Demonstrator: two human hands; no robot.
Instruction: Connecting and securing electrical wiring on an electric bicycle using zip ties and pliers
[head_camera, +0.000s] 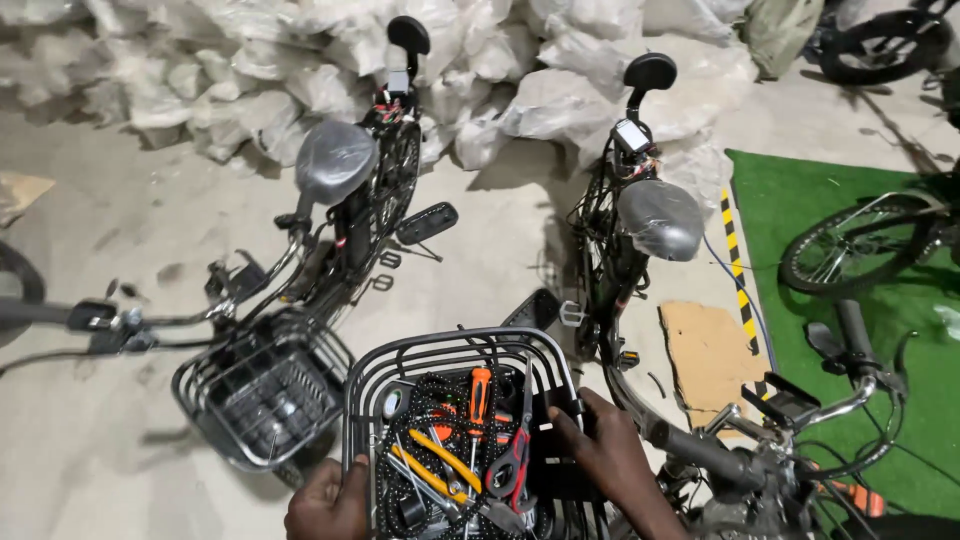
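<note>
A black wire basket (455, 350) is gripped at its near left rim by the left hand (330, 505), fingers curled over the wire. The right hand (605, 450) is closed on the right rim. Pliers (510, 465) and a screwdriver (479, 395) are seen inside, between two bicycles (630, 260).

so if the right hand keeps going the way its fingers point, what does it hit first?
The right hand rests on the basket rim, fingers pointing inward-left; probably the red-handled pliers first, though depth is unclear.
</note>
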